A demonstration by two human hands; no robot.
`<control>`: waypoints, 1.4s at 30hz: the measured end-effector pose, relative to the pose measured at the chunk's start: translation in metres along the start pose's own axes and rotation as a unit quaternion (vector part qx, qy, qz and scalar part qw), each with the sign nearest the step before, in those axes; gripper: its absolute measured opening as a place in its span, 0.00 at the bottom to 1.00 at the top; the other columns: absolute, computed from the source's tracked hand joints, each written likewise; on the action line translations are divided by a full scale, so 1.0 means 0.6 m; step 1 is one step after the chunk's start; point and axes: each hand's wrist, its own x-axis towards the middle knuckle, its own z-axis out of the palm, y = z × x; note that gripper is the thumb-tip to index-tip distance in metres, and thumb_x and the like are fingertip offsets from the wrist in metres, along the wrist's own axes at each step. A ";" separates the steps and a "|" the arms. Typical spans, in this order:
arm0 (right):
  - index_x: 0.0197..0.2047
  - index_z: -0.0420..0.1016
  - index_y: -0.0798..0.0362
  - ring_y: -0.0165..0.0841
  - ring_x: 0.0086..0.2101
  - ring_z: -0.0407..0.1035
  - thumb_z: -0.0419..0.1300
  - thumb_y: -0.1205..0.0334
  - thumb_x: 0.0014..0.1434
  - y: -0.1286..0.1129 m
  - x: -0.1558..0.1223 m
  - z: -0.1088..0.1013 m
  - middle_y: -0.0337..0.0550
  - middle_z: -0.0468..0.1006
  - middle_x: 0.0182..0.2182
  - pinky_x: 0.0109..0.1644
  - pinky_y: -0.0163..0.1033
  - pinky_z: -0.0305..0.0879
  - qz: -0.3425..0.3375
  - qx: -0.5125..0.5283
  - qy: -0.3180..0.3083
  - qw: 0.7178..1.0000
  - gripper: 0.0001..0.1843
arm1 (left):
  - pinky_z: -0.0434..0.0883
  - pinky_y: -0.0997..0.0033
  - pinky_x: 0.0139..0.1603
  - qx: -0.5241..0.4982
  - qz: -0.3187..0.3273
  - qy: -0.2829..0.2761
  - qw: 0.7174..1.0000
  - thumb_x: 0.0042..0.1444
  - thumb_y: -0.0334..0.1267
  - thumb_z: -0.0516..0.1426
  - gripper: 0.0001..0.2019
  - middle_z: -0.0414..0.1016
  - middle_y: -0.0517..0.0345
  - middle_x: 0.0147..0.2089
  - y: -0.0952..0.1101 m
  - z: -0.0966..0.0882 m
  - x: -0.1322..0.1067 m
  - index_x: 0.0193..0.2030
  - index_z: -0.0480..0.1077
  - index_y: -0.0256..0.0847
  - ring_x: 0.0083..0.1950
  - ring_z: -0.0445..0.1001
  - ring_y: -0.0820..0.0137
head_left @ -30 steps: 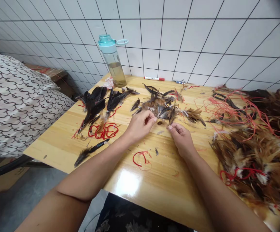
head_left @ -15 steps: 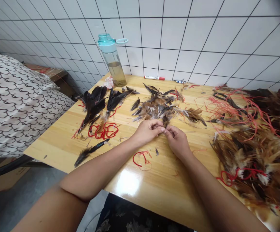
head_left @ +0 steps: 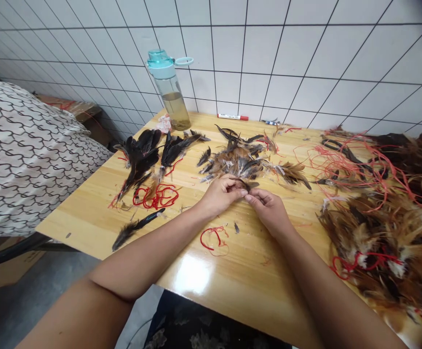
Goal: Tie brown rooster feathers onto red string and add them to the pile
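Observation:
My left hand (head_left: 222, 195) and my right hand (head_left: 268, 209) meet at the fingertips just in front of a loose pile of brown and dark feathers (head_left: 236, 162). A small dark brown feather (head_left: 242, 183) sticks out of my left fingers, and my right fingertips pinch at its lower end. Further left lie two bunches of black feathers (head_left: 140, 157), with a loop of red string (head_left: 156, 196) beside them. A large heap of brown feathers tangled with red string (head_left: 378, 232) fills the right side of the table.
The varnished wooden table (head_left: 192, 271) carries a water bottle with a teal lid (head_left: 169, 92), a marker (head_left: 233, 117), a lone dark feather (head_left: 134, 230) and red string scraps (head_left: 211, 237). Tiled wall stands behind; patterned fabric (head_left: 25, 155) lies beyond the left edge.
My hands have moved closer together, from pinching separately at the pile's front edge to meeting just below it. The small feather now shows in my left fingers.

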 end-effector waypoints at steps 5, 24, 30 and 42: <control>0.29 0.73 0.52 0.30 0.28 0.64 0.62 0.51 0.49 -0.006 -0.001 -0.005 0.37 0.72 0.25 0.36 0.37 0.61 0.008 0.013 -0.023 1.000 0.13 | 0.67 0.71 0.44 -0.053 -0.008 -0.011 0.999 0.49 0.38 0.62 0.07 0.72 0.56 0.34 0.003 0.001 -0.001 0.29 0.74 0.35 0.40 0.70 0.71; 0.25 0.69 0.52 0.28 0.25 0.56 0.63 0.49 0.51 -0.002 0.000 -0.006 0.33 0.64 0.22 0.32 0.35 0.53 0.037 0.089 0.061 0.993 0.15 | 0.68 0.68 0.46 0.375 -0.024 0.247 0.893 0.54 0.33 0.56 0.07 0.71 0.54 0.39 -0.030 -0.168 0.045 0.37 0.75 0.38 0.37 0.70 0.70; 0.25 0.68 0.52 0.28 0.25 0.57 0.63 0.49 0.51 0.000 0.000 -0.004 0.33 0.65 0.22 0.32 0.35 0.53 0.036 0.078 0.070 0.994 0.15 | 0.66 0.64 0.51 0.440 -0.051 0.184 0.878 0.53 0.33 0.57 0.08 0.70 0.51 0.39 -0.074 -0.173 0.061 0.40 0.75 0.38 0.45 0.70 0.63; 0.28 0.75 0.53 0.31 0.28 0.64 0.64 0.51 0.48 -0.002 0.001 -0.001 0.38 0.73 0.24 0.37 0.37 0.60 0.051 0.086 0.117 0.988 0.13 | 0.60 0.76 0.30 -0.126 -0.052 0.018 0.991 0.48 0.43 0.63 0.15 0.65 0.64 0.25 0.019 -0.038 0.008 0.30 0.61 0.38 0.26 0.62 0.77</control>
